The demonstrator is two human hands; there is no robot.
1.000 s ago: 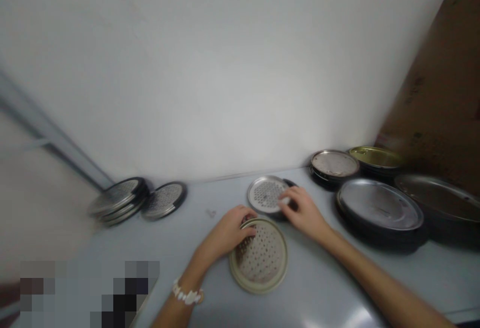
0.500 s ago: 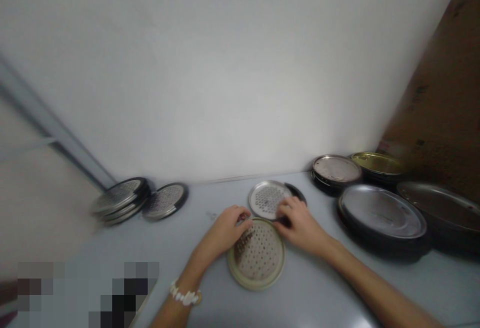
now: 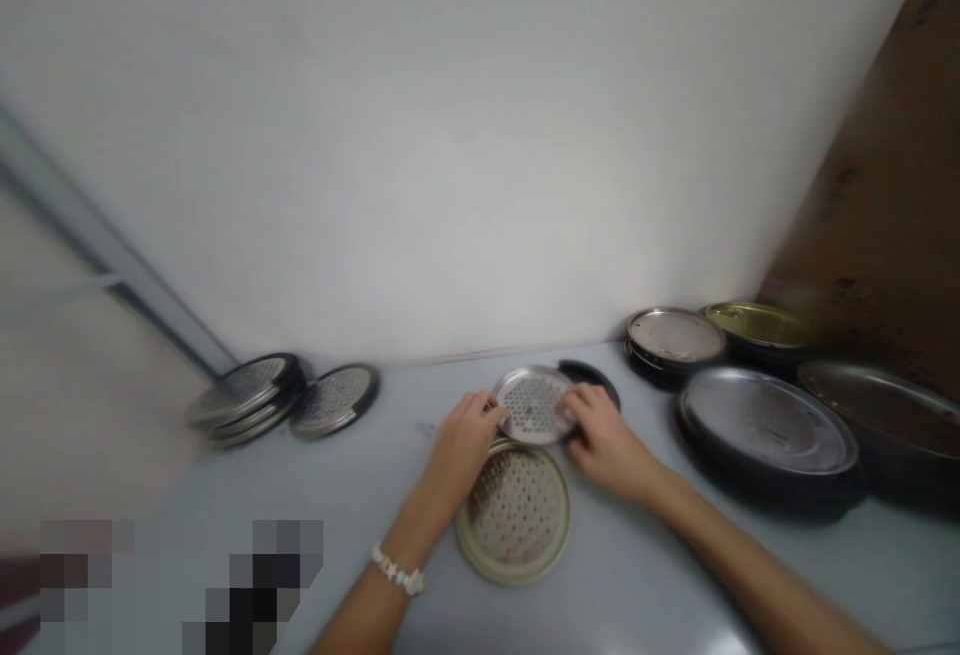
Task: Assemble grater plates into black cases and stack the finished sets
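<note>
My left hand [image 3: 474,427] has its fingers closed on the left edge of a silver round grater disc [image 3: 532,410] full of holes. On that disc's right edge my right hand [image 3: 602,435] is also closed. Just below both hands, a cream-rimmed perforated disc [image 3: 517,530] lies on the table, its upper edge close to the silver disc. A black curved rim [image 3: 596,377] shows behind my right hand; its other part is hidden.
Several black-rimmed grater discs [image 3: 251,390] are stacked at the left, and one more disc [image 3: 335,400] leans beside them. Round metal lids [image 3: 769,420] stand in piles at the right, near a brown cardboard surface [image 3: 870,225]. A white wall [image 3: 480,155] rises behind the table.
The silver disc has come slightly nearer to me. My left hand has moved up from the cream-rimmed disc to the silver disc's left edge; my right hand has shifted slightly right.
</note>
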